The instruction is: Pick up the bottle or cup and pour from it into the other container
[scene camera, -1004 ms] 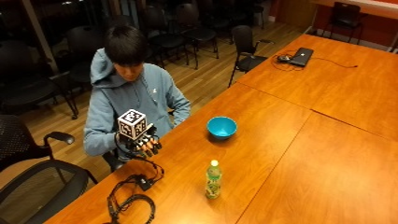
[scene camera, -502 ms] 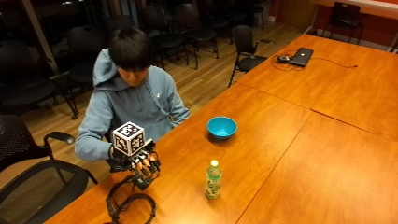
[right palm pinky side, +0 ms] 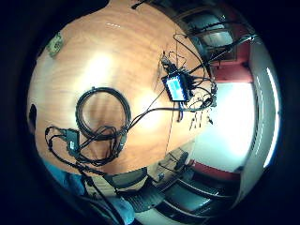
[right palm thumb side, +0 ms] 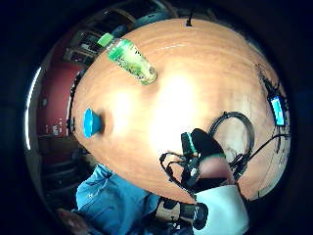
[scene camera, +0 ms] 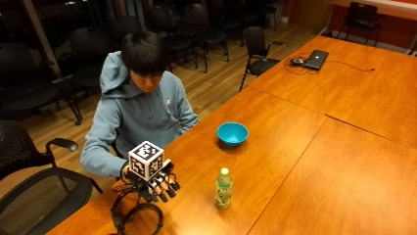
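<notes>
A green bottle [scene camera: 223,188] with a light green cap stands upright on the wooden table [scene camera: 293,161]. A blue bowl [scene camera: 232,133] sits farther along the table, in front of the seated person. My gloved right hand [scene camera: 159,185] hovers low over the table, left of the bottle and well apart from it. Its fingers hang straight and relaxed, holding nothing. In the thumb side palm view the bottle [right palm thumb side: 129,58] and the bowl [right palm thumb side: 91,122] both stand far from the palm, with a gloved finger [right palm thumb side: 205,154] at the edge.
A coiled black cable [scene camera: 138,219] lies on the table just below the hand, also coiled under the palm [right palm pinky side: 103,115]. A small lit device [right palm pinky side: 177,88] sits farther off. A laptop [scene camera: 316,58] rests on the far table. A black office chair [scene camera: 39,191] stands at the near left.
The gloved hand has come down from chest height to just above the table beside the cable coil. Bottle and bowl have not moved.
</notes>
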The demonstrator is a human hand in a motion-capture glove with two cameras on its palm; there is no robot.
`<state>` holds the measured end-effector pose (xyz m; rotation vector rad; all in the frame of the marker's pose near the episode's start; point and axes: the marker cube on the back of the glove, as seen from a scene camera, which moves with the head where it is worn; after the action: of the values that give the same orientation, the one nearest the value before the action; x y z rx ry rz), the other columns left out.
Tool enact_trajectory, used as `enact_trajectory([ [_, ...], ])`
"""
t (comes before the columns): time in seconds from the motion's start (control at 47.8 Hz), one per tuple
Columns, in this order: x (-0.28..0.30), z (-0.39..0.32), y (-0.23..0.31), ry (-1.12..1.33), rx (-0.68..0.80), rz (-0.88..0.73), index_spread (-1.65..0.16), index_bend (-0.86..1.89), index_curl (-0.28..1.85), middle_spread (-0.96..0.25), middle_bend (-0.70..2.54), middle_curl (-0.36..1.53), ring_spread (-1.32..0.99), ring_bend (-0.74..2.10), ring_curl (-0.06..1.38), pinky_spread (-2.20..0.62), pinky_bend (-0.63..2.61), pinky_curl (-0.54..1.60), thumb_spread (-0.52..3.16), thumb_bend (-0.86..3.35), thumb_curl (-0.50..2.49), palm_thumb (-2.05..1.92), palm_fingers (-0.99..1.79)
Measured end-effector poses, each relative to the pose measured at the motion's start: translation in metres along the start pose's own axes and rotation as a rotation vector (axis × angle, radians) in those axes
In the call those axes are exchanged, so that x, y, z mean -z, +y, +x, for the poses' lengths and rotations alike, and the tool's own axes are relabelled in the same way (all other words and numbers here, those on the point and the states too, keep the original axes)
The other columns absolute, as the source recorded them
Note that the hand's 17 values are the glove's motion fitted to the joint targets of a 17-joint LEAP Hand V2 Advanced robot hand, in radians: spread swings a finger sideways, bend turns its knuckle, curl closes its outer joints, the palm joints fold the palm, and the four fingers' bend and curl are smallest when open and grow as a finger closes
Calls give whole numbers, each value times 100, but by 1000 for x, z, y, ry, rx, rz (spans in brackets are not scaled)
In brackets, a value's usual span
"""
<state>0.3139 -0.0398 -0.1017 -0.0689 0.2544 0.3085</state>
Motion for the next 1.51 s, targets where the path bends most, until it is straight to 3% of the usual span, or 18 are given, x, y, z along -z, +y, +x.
enact_trajectory([
  [0.23,-1,1,-41,-159,73,92,-35,15,26,1,19,30,9,39,30,21,48,28,92,-3,42,75,20],
  [0.439,-23,-24,-74,-524,160,256,-34,10,24,2,20,31,8,41,31,21,52,29,90,-3,42,75,18],
  [0.648,-37,-51,-109,-752,218,297,-34,9,20,3,22,33,9,44,31,21,57,30,88,-4,41,73,13],
  [0.941,-52,-90,-153,-1050,192,385,-32,10,17,5,23,34,9,49,32,22,64,31,86,-4,39,69,7],
  [1.505,-65,-152,-202,-1348,174,347,-33,12,16,8,23,34,12,53,31,24,74,32,84,-3,37,67,4],
])
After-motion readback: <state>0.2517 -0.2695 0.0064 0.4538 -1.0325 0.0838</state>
